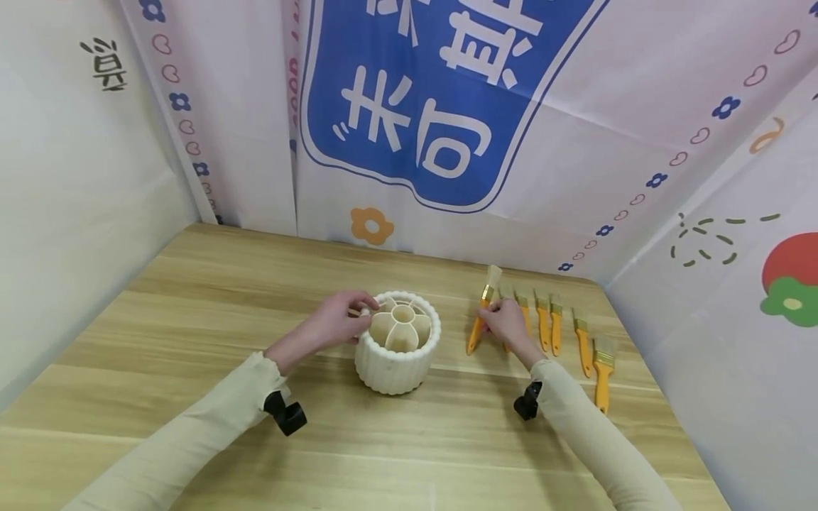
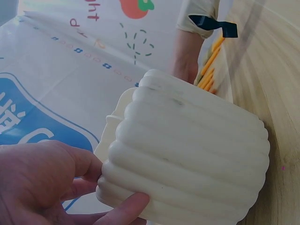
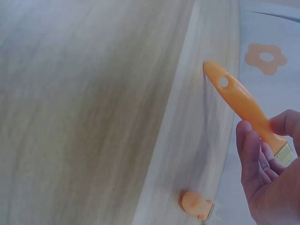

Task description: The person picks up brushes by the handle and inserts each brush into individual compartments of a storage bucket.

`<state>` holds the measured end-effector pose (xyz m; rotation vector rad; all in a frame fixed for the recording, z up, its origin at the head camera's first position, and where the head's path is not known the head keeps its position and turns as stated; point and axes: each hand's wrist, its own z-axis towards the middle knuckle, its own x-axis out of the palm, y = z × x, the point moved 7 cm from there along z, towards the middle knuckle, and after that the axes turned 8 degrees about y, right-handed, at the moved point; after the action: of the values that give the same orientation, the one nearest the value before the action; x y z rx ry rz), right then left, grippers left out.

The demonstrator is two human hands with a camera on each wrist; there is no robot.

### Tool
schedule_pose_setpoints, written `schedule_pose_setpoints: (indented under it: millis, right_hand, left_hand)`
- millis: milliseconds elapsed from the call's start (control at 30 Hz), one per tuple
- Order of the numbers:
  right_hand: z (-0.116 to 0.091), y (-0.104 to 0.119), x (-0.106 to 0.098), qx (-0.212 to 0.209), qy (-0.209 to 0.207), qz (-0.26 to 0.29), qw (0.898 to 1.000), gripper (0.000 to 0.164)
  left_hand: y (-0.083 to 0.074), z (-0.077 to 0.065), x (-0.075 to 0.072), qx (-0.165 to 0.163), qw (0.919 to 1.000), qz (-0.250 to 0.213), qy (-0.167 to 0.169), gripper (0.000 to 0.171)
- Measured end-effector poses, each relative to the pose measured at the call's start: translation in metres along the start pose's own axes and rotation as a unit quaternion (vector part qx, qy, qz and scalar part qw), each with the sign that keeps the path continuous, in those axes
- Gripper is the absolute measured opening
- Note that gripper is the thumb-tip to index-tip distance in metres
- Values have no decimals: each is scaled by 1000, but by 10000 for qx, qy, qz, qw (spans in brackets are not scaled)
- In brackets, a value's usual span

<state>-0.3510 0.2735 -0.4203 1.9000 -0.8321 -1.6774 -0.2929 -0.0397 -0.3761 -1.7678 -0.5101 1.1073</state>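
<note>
A round white ribbed brush holder (image 1: 391, 369) with a cream divided insert (image 1: 402, 333) stands upright on the table. At its left side my left hand (image 1: 339, 319) grips the rim, and the left wrist view shows fingertips (image 2: 133, 206) against the ribbed wall. To the right of the holder, my right hand (image 1: 508, 323) pinches a flat paintbrush (image 1: 475, 333) by its orange handle. That brush is tilted, bristles up and handle end down toward the wood; the right wrist view shows its handle (image 3: 239, 101) between thumb and fingers.
Several more orange-handled paintbrushes (image 1: 543, 330) lie in a row right of my right hand, the widest one (image 1: 603, 376) nearest me. The wooden table (image 1: 409, 454) meets a printed cloth backdrop (image 1: 255, 163) behind and white side walls (image 1: 77, 213).
</note>
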Motion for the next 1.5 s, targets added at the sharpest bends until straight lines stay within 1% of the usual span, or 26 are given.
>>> schedule_pose_setpoints:
  millis: [100,200,400,500,700,900,1133,1367,1500]
  right_hand:
    - [-3,1,0,-93,-66,85,9999,20]
    - [-3,0,2,-88,-94,185,9997,17]
    - [-4,-1,2,-6,-143,556,9983,19]
    - [-5,-1,0,-29,-138,728,9973,20]
    - [-11,3,-2,-160,-118,1006,9947,21]
    - [-19,10,-2,-307,-118,1082,9936,20]
    - [-27,23,-2,-619,-135,1098,9919,21]
    - [-34,33,-2,-830,-185,1193,9892,21]
    - [-39,38,0,-930,-131,1204,9883,22]
  left_hand:
    - [1,0,-1,-5,10000,-14,-13,29]
    - [2,0,-1,7,10000,-27,-13,29]
    - [1,1,1,8,10000,-69,1,29]
    - [0,2,1,30,10000,-58,2,29]
    - [2,0,1,-43,9999,-96,-12,29]
    - [3,0,1,-45,10000,-82,12,29]
    - [1,-2,0,-92,9999,-84,38,30]
    - [1,-1,0,-100,9999,-100,39,30]
    - [1,-2,0,-109,9999,-64,32,30]
